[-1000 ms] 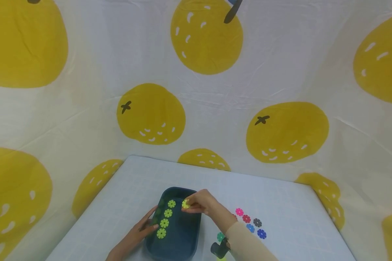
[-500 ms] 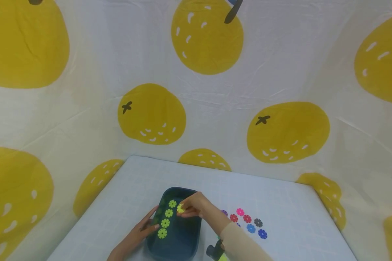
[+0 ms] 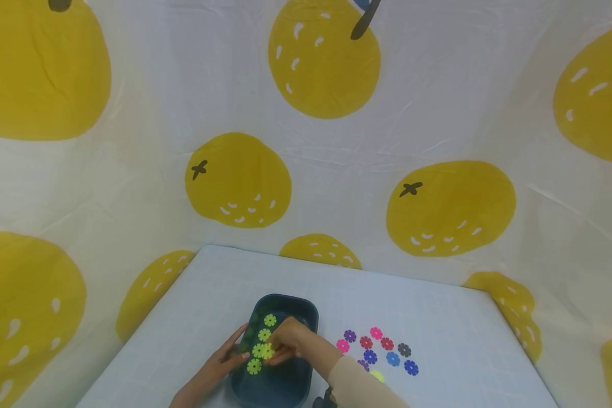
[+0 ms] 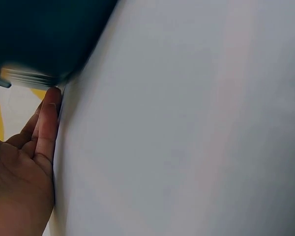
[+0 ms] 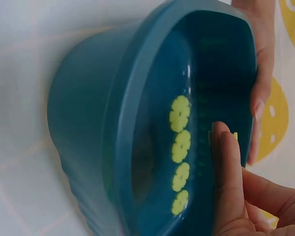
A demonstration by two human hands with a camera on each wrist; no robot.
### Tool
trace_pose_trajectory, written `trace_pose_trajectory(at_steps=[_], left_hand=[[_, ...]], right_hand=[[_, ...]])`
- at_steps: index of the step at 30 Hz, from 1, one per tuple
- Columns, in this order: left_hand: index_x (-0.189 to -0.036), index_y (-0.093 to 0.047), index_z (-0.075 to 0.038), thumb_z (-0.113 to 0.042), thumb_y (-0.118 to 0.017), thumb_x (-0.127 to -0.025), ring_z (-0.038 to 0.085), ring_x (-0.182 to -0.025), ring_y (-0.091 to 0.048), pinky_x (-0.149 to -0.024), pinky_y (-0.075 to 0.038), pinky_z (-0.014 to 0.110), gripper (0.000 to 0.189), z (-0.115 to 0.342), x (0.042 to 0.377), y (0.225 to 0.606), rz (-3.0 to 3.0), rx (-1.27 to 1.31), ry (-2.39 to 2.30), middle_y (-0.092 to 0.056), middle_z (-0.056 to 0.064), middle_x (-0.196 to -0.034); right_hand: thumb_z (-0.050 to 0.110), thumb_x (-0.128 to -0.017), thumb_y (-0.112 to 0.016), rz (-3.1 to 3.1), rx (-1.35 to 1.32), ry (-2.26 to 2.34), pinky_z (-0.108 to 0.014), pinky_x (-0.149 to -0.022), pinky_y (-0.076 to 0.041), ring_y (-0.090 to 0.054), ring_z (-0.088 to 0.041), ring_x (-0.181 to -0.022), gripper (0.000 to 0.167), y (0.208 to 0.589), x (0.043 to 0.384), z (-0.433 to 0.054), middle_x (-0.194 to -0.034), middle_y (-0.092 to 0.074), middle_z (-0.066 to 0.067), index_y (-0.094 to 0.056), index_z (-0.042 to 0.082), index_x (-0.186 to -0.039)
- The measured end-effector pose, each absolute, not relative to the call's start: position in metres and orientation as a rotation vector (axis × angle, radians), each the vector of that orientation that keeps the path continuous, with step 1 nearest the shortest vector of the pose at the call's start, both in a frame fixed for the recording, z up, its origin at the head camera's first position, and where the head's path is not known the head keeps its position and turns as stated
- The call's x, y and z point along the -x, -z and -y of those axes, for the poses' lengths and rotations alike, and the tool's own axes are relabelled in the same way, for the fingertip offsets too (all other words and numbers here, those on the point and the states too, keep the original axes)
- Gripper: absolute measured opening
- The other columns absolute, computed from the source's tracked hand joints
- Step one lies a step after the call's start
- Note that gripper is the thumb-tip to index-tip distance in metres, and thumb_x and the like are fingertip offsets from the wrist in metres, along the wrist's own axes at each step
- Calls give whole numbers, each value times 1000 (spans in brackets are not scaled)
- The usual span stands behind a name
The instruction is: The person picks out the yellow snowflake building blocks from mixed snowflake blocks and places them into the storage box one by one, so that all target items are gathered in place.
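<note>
A dark teal plastic basin [image 3: 285, 391] stands on the table, with a row of yellow-green notched flower discs [image 5: 180, 147] on its floor. At its left side, my left hand [image 3: 211, 368] holds the rim, thumb over the edge and fingers along the outside wall. My right hand [image 3: 288, 340] reaches inside and pinches another yellow disc [image 3: 267, 351] right beside the row; whether it touches the floor cannot be told. In the right wrist view, only a sliver of that disc shows behind the fingertips [image 5: 221, 130].
Right of the basin, loose discs lie on the white table [image 3: 438, 328]: pink [image 3: 375, 333], red [image 3: 387, 343], black [image 3: 404, 349], light blue [image 3: 393, 358], dark blue [image 3: 411, 368] and purple [image 3: 349, 336]. A yellow disc [image 3: 377, 375] is partly covered by the right sleeve. Fruit-patterned cloth hangs behind.
My right hand has moved left and nearer inside the basin, carrying the yellow disc to the row. More loose discs show beside the arm. The left hand stays at the rim.
</note>
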State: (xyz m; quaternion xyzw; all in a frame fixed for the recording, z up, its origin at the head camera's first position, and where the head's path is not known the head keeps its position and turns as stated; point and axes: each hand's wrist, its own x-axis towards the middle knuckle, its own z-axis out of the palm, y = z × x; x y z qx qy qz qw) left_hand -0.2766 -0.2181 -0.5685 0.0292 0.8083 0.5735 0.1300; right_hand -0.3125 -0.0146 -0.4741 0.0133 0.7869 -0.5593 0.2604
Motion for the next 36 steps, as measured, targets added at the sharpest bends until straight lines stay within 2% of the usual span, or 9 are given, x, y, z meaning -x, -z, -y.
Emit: trace_pose_trajectory(at_steps=[8, 17, 25, 30, 36], left_hand=[[-160, -19, -27, -44, -58, -98, 52, -137, -36, -100, -44, 64, 74, 219, 276, 569, -2349, -79, -1658, -28, 28, -158], [-160, -20, -29, -44, -58, -99, 49, -136, -40, -101, -44, 63, 73, 220, 278, 573, -2325, -76, -1690, -30, 28, -157], [-160, -20, -29, -42, -57, -100, 48, -135, -42, -101, -45, 62, 72, 221, 278, 574, -2316, -89, -1694, -32, 28, -156], [-160, -20, -29, -43, -57, -100, 46, -132, -46, -101, -46, 61, 71, 221, 277, 574, -2320, -84, -1689, -36, 28, -153], [-160, -20, -29, -42, -58, -99, 47, -134, -43, -102, -44, 61, 72, 222, 277, 573, -2321, -100, -1692, -33, 28, -155]], right_hand=[[-6, -88, -65, -2167, -29, 1417, -36, -62, -62, -74, -38, -71, 5, 477, 311, 22, -72, -70, -23, -66, -8, -83], [-6, -84, -69, -2176, -11, 1223, -32, -58, -61, -74, -36, -69, 9, 482, 312, 27, -69, -69, -23, -63, -8, -78], [1, -84, -73, -2222, 18, 1025, -26, -58, -60, -74, -27, -64, 16, 490, 308, 34, -66, -69, -19, -61, -8, -78], [-2, -85, -71, -2157, 4, 1047, -29, -60, -61, -75, -30, -68, 15, 492, 306, 39, -67, -69, -21, -60, -8, -79], [-4, -83, -71, -2156, 39, 1063, -30, -57, -61, -74, -32, -68, 13, 497, 305, 41, -66, -69, -22, -60, -8, -80]])
